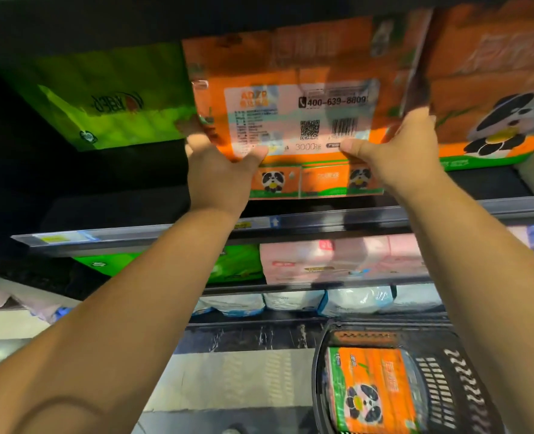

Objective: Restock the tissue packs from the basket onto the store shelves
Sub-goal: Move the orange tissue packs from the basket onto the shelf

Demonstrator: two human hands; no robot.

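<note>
Both arms were up. The left hand (218,173) and right hand (406,151) held one orange tissue pack (297,114) above the front edge of the top shelf (322,219). Its barcode side faced the camera.

Fingers: each thumb was pressed on the label's lower corner, left thumb at the left and right thumb at the right. The other fingers wrapped up around the pack's short ends, their tips mostly hidden. Both grips looked firm, not pinches.

Key relation: the pack sat above and ahead of the hands, with its long axis running left to right along the shelf edge. One hand was on each end, neither nearer. It lined up with the slot between a green pack (102,98) on the left and an orange panda pack (494,89) on the right, just beside both. Whether it already rested on the shelf could not be told because of blur.

Likely next move: push straight back into the slot, keeping it level so the corners don't catch the neighbours.

The basket (466,380) was on the floor at lower right, under the right arm, with another orange pack (369,389) inside, so restocking was not finished. Pink packs (337,258) and white packs (353,300) were on the lower shelves.
</note>
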